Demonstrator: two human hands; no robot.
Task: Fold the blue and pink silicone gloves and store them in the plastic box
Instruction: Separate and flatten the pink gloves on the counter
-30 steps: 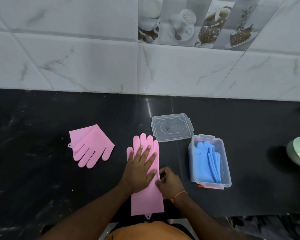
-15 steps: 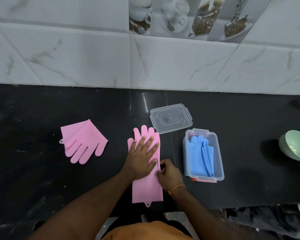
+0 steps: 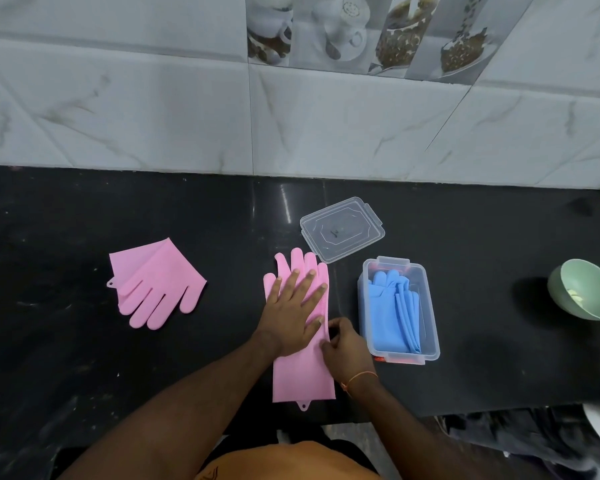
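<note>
The left grip (image 3: 293, 315) lies spread flat on a pink glove (image 3: 303, 374) on the black bench (image 3: 84, 358). The right grip (image 3: 343, 349) pinches its edge. Right of it, the plastic box (image 3: 430, 327) holds blue gloves (image 3: 390, 313).

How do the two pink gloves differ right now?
The left pink glove lies folded, fingers toward the counter's front edge, untouched. The centre pink glove lies full length, fingers toward the wall, pressed by the left hand and pinched by the right hand. Both lie outside the plastic box.
</note>
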